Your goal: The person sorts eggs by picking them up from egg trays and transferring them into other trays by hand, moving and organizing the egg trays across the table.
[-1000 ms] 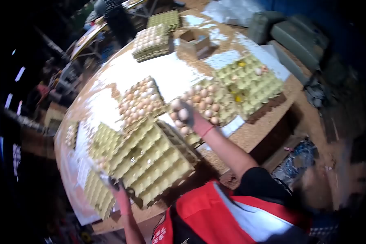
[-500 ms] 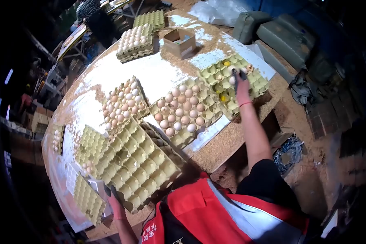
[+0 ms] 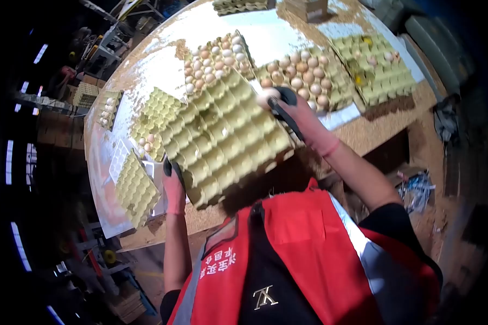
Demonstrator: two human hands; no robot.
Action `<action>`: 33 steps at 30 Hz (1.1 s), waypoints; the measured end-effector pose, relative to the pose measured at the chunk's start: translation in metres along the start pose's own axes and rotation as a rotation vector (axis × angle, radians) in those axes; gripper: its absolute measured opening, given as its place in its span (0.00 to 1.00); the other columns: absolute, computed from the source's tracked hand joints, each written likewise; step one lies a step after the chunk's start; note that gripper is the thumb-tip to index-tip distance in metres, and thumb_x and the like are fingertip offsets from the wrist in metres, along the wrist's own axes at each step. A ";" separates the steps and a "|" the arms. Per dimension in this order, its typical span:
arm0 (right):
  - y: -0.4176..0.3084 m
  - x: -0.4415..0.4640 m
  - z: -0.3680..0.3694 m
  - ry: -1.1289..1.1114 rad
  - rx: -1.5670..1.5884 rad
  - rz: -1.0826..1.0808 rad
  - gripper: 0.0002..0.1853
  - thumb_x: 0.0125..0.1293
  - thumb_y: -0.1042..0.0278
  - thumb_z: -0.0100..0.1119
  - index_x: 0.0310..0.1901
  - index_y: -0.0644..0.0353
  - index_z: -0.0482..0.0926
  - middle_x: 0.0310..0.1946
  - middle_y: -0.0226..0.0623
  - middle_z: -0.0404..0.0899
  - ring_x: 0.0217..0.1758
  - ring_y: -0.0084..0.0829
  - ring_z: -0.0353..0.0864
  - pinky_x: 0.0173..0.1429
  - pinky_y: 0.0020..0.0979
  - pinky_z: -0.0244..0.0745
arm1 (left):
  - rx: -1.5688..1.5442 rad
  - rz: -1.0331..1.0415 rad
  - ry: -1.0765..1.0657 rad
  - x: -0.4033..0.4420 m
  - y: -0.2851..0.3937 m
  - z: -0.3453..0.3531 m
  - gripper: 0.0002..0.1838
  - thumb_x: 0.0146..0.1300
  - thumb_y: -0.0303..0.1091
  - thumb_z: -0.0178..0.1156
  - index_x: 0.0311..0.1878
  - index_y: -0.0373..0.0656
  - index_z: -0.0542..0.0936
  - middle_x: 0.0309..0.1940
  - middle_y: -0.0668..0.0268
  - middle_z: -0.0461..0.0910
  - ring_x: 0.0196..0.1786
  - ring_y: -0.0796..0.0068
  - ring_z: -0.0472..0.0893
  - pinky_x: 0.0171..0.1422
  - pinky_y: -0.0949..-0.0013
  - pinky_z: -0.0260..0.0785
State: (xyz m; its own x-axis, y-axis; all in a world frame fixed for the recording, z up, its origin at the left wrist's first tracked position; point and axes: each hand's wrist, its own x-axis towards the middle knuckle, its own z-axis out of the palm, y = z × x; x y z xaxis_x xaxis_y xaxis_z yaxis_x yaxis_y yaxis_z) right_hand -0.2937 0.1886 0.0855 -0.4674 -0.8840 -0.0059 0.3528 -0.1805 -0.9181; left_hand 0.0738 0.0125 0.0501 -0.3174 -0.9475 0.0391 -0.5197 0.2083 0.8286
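My right hand (image 3: 295,116), in a pink and dark glove, is closed on a pale egg (image 3: 268,98) above the near corner of a tray of brown and cream eggs (image 3: 307,76). My left hand (image 3: 172,184), gloved alike, has its fingers at the left edge of a large egg tray with empty cups (image 3: 228,141), which lies tilted. Whether those fingers grip the tray is hard to tell. Behind it sits another full tray of eggs (image 3: 214,62). A tray at the right (image 3: 374,67) holds a few eggs and yellow yolk spots.
Small trays lie on the left: one with eggs at its lower end (image 3: 154,116), one tilted near the edge (image 3: 136,189), one at the far left (image 3: 110,110). A cardboard box (image 3: 306,10) stands at the back. Green bundles (image 3: 431,43) are beyond the table at the right.
My right hand has moved from the yolk-spotted tray back left to the near corner of the egg tray. The view has shifted, and my left hand stays at the big tray's edge.
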 end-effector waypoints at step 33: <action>-0.015 -0.083 0.012 0.035 -0.142 -0.150 0.22 0.60 0.75 0.65 0.56 0.63 0.72 0.47 0.34 0.76 0.52 0.25 0.76 0.58 0.28 0.73 | -0.003 -0.058 -0.127 0.069 -0.013 -0.016 0.18 0.70 0.29 0.51 0.60 0.33 0.71 0.47 0.62 0.76 0.46 0.74 0.73 0.52 0.70 0.63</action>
State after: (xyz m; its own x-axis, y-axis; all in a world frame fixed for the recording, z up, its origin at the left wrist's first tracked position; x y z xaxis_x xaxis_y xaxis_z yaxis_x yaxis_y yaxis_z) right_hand -0.2507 0.2593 0.1043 -0.5346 -0.8360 0.1241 0.1601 -0.2443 -0.9564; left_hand 0.0713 -0.0591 0.0504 -0.3849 -0.9195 -0.0799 -0.5381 0.1532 0.8289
